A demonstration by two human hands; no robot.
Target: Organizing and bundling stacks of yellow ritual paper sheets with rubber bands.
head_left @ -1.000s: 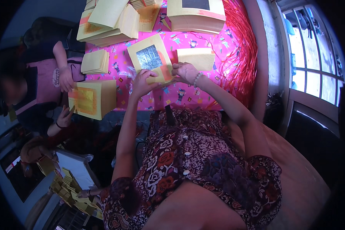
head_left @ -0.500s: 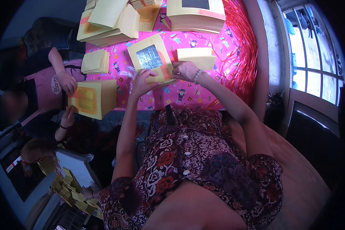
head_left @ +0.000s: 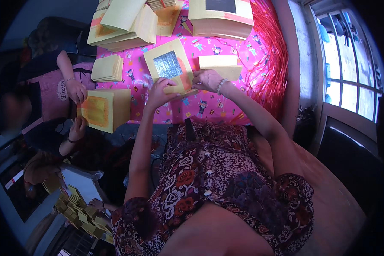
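Both hands hold a yellow paper sheet [head_left: 171,69] with a shiny silver square over the pink table cloth [head_left: 209,106]. The left hand [head_left: 158,91] grips its bottom edge. The right hand [head_left: 207,80] pinches its right corner, near a yellow paper stack [head_left: 221,66].

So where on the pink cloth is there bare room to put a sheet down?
Bare pink cloth shows along the near edge, below both hands and the silver-centred yellow sheet they hold. A smaller gap lies between that sheet and the small paper stack to its left. The far side is crowded with big yellow stacks, and red fringe covers the right edge.
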